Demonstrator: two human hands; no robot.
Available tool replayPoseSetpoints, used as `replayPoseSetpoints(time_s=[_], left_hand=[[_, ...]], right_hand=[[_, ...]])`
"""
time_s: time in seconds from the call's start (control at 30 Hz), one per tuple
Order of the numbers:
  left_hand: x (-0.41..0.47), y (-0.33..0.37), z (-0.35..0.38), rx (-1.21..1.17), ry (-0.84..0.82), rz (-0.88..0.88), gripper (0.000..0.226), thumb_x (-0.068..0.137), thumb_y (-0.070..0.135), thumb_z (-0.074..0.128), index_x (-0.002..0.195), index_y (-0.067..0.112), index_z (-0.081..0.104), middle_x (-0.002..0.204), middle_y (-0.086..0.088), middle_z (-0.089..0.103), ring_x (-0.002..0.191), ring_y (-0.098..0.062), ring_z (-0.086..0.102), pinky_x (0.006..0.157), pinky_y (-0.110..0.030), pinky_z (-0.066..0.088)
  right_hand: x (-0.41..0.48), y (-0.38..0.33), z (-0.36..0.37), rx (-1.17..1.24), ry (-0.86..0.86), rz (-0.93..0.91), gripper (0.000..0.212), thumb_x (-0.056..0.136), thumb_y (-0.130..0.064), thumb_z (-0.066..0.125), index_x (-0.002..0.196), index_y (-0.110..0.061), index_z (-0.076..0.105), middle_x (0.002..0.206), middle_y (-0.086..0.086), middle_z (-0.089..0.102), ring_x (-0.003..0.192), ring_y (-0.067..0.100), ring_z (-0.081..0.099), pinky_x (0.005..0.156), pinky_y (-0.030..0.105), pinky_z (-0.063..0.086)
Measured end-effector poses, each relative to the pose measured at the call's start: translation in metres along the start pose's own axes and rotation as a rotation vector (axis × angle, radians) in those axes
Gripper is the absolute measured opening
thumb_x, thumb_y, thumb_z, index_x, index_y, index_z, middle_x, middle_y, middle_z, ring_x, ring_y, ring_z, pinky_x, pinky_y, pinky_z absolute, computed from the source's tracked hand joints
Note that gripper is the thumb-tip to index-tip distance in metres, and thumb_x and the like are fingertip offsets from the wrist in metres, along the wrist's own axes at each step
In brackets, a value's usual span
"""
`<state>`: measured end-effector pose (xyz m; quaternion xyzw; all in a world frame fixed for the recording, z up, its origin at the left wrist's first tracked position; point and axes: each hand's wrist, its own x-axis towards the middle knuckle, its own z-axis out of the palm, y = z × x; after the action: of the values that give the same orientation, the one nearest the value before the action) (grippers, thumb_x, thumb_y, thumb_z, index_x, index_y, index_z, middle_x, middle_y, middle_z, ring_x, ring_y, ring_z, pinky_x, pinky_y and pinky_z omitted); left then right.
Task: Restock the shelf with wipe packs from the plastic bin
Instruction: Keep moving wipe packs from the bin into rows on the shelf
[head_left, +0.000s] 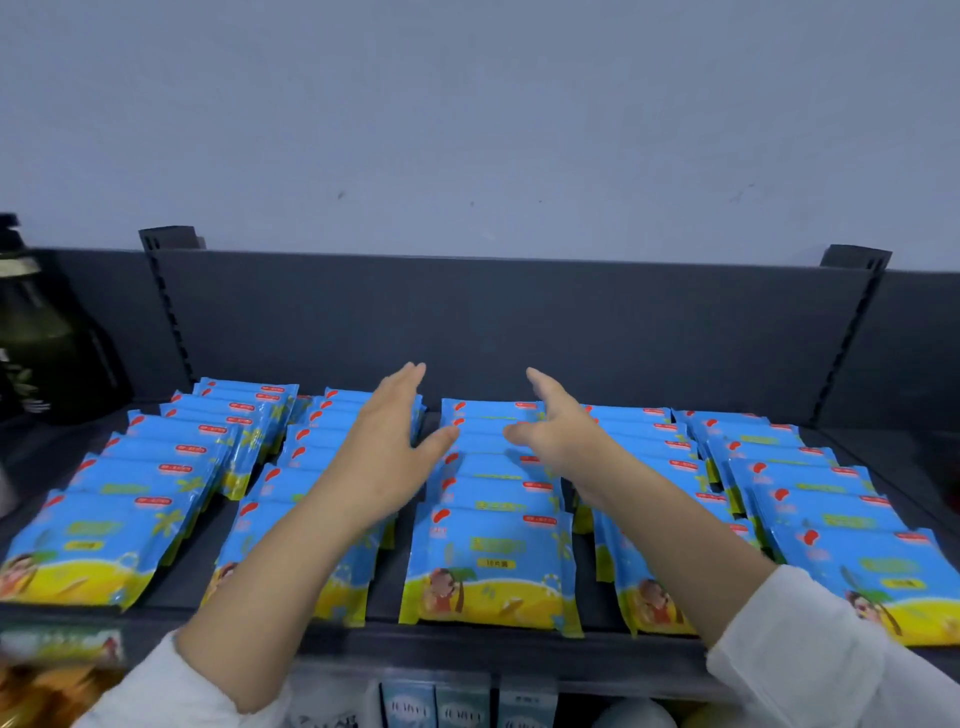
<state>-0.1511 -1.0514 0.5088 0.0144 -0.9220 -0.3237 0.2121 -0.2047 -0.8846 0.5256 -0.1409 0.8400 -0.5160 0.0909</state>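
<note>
- Plainly, the wipe packs (491, 561) are flat, soft pillow packs of glossy blue-and-yellow film, lying in five overlapping rows on the dark matte shelf (467, 647), beneath and to both sides of the grips
- Each front bears a red bean-shaped mark, a red banner and a cartoon child by a palm; the pack nearer than both grips, between the forearms, shows a yellow tag starting "10", the rest blurred
- Left grip (387, 457) and right grip (558, 431) reach forward, fingers straight, thumbs spread, palms facing each other, holding nothing; white sleeves (810, 649) cover the arms behind them
</note>
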Motion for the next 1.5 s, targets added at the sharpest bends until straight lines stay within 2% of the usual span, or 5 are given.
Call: replayPoseSetpoints(time_s=[0.13,0.37,0.67,1.2,1.5], left_hand=[[-0.032,-0.031,-0.024,0.104,0.045,-0.013,0.061,0.092,0.027,0.056,0.146,0.017,0.029,0.153,0.003,0.025,0.142,-0.011,0.019,0.111,-0.021,0.014],[-0.074,-0.083,-0.049,0.123,-0.034,-0.128,0.069,0.088,0.033,0.061,0.146,0.02,0.028,0.155,0.002,0.022,0.142,-0.012,0.019,0.114,-0.028,0.018],[-0.076,-0.105,-0.069,-0.184,-0.131,-0.29,0.074,0.091,0.024,0.059,0.149,0.013,0.013,0.149,0.001,0.031,0.134,-0.015,0.035,0.099,-0.022,0.03],[-0.067,-0.139,-0.064,-0.465,-0.265,-0.23,0.047,0.093,0.014,0.052,0.135,0.025,0.032,0.129,0.001,0.052,0.108,-0.013,0.056,0.077,-0.024,0.046],[-0.029,-0.142,-0.063,-0.548,-0.197,-0.232,0.03,0.093,0.021,0.054,0.12,0.021,0.042,0.123,-0.003,0.053,0.106,-0.018,0.057,0.084,-0.032,0.05]], right_hand=[[-0.026,-0.001,0.019,-0.011,-0.036,-0.067,0.069,0.094,-0.011,0.052,0.149,-0.03,0.016,0.144,0.008,0.042,0.129,0.035,0.042,0.1,0.046,0.042],[-0.053,-0.003,0.073,0.0,-0.136,-0.127,0.073,0.091,-0.012,0.055,0.149,-0.031,0.015,0.153,-0.003,0.026,0.137,0.015,0.033,0.101,0.028,0.039],[-0.071,-0.032,0.137,0.028,-0.059,-0.051,0.052,0.093,0.001,0.048,0.135,-0.026,0.031,0.086,-0.033,0.033,0.066,-0.014,0.044,0.051,-0.001,0.04],[-0.059,-0.027,0.186,0.149,0.127,0.206,0.081,0.09,-0.002,0.051,0.151,-0.023,0.003,0.132,-0.012,0.041,0.093,0.004,0.053,0.06,0.011,0.041],[-0.03,-0.054,0.172,0.129,0.182,0.145,0.058,0.09,-0.006,0.056,0.14,-0.017,0.027,0.104,-0.008,0.051,0.094,0.012,0.057,0.072,0.026,0.051]])
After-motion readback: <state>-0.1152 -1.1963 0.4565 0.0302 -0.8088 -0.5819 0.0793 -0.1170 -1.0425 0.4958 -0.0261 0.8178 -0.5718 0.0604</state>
